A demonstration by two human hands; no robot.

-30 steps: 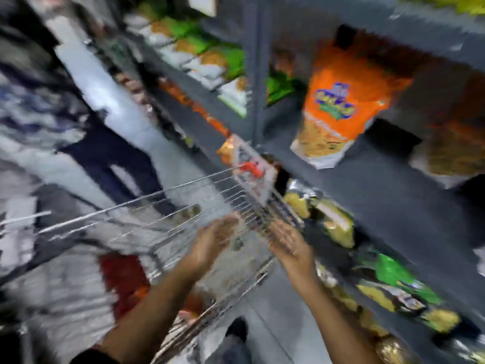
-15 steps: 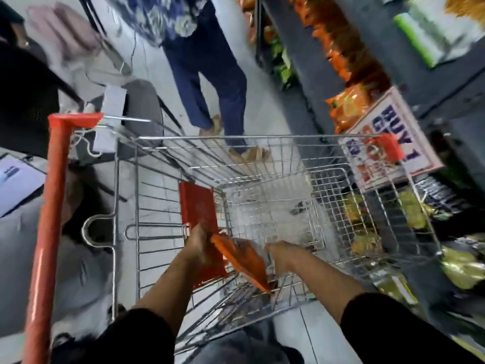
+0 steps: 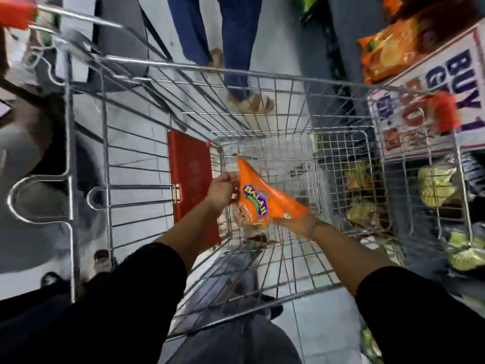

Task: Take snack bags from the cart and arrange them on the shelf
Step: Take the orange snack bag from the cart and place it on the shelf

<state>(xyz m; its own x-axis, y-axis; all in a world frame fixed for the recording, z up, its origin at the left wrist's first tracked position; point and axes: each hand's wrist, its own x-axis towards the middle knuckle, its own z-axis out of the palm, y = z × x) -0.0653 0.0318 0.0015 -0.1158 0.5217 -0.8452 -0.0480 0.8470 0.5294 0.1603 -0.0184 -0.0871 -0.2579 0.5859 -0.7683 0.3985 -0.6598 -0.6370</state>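
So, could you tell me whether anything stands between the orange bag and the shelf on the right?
Yes: the orange bag, gripped by both hands, sits down inside the cart, so its right wire wall stands between it and the shelf.

Pale tiled floor (image 3: 275, 46) — dark shelving (image 3: 322, 82) alongside

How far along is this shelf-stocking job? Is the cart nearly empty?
Done: orange bags already sit on the shelf at upper right. In hand: the left hand and right hand hold one orange snack bag inside the wire cart. Left: this bag has yet to reach the shelf. I see no other bag lying loose in the cart, though the picture is blurry beneath the held one.
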